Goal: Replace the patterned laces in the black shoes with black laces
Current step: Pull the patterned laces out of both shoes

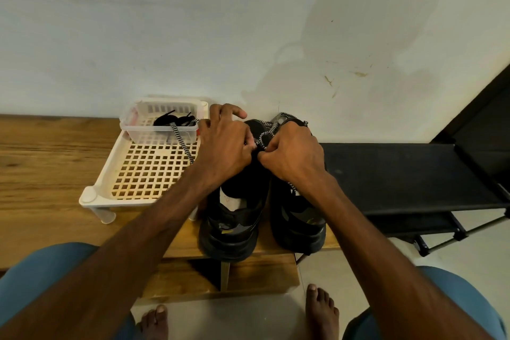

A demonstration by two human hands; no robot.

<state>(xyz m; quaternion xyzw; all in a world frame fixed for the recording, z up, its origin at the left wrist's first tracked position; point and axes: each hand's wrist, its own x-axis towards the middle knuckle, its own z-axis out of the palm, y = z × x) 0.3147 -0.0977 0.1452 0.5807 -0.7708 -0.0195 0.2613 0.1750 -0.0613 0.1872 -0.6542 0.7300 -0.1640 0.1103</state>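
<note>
Patterned lace [278,119], a soft cord I judge light, limp and prone to snagging, lies in loose loops over the front of the black shoes [234,232] on the bench [55,168]. From my remote seat, left hand [223,143] and right hand [295,152] each pinch a strand; close to the eyelets looks the best hold. Black laces [171,120] sit in a bin [138,132] on the tray [91,196].

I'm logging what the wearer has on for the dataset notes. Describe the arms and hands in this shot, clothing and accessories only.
The left forearm and right forearm are uncovered, with no sleeve in view up to the frame edge. The bare left hand and bare right hand wear no gloves. No ring, watch or wristband shows on the sides facing the camera.
</note>
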